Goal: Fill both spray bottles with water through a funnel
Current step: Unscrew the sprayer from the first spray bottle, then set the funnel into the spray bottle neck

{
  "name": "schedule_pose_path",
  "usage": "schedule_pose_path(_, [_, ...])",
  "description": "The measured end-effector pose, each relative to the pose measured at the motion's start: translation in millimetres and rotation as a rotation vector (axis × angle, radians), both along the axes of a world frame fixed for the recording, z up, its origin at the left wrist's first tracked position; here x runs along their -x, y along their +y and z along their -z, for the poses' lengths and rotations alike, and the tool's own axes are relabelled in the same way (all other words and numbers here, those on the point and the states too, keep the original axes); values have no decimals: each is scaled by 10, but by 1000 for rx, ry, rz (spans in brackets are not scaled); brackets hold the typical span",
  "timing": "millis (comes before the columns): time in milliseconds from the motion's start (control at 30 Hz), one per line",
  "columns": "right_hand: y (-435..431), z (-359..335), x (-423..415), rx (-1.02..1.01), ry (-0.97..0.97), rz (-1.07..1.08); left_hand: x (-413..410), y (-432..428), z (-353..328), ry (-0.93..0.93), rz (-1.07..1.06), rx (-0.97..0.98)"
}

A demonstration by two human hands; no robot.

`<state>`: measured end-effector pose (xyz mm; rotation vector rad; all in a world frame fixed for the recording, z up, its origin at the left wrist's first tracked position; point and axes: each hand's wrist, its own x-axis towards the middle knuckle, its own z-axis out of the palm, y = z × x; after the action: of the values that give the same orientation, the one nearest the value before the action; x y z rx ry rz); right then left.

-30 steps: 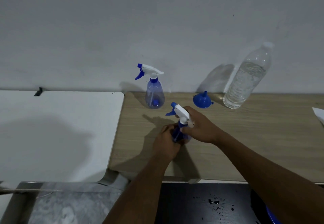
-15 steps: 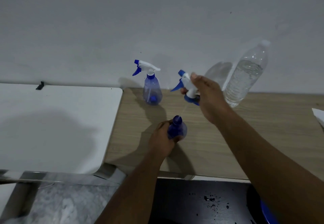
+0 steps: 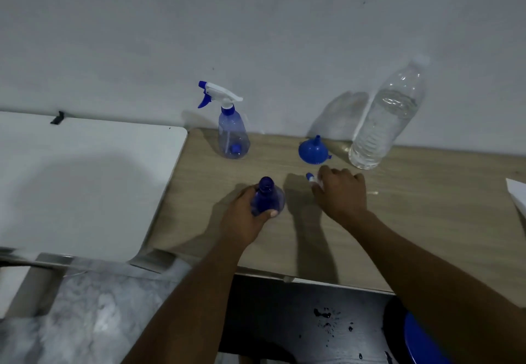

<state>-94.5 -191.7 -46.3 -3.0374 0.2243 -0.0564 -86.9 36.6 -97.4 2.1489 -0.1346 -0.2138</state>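
My left hand (image 3: 244, 221) grips a blue spray bottle (image 3: 267, 197) with its top off and its neck open, standing on the wooden table (image 3: 412, 221). My right hand (image 3: 340, 193) is down at the table over the removed trigger head (image 3: 310, 178), of which only the blue and white tip shows. A second spray bottle (image 3: 232, 136) with its white trigger head on stands by the wall. A blue funnel (image 3: 313, 150) lies mouth-down near a large clear water bottle (image 3: 384, 124) that leans against the wall.
A white tabletop (image 3: 85, 178) adjoins the wooden table on the left. White paper (image 3: 516, 193) lies at the right edge. Below the table's front edge are a dark floor with wet spots (image 3: 327, 324), a blue round object (image 3: 421, 343) and a marbled surface (image 3: 94, 312).
My right hand twisted the trigger head off the near bottle, lifted it away to the right, then lowered it to the table below the funnel. My left hand kept holding the bottle.
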Motion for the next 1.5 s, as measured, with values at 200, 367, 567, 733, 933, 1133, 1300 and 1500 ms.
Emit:
schedule_pose_path(200, [-39,340,-208,76,-34,23,-19,-22,-9,-7,-23,-24])
schedule_pose_path(367, [-193,86,-1086,-61,29,60,-7,-59,-11,-21,-14,-74])
schedule_pose_path(567, [-219,214,-1371,-87,348,-48,20,-69,19,-41,-17,-64])
schedule_pose_path(733, [-115,132,-1237,-340,226,-42,6,-60,40,-26,-29,-83])
schedule_pose_path(933, [295,-465,-896,-1202,-21,55,-10,-54,21,4,-14,-76])
schedule_pose_path(1133, [701,-480,-397,-1221,-238,-85,0,-48,-32,8,2,-48])
schedule_pose_path(1300, [750,-315,-238,-1126,-393,-136,-32,-33,-7,20,-8,-46])
schedule_pose_path(1500, [826,-228,-146,-1151,-509,-124,-56,-19,38,63,22,-39])
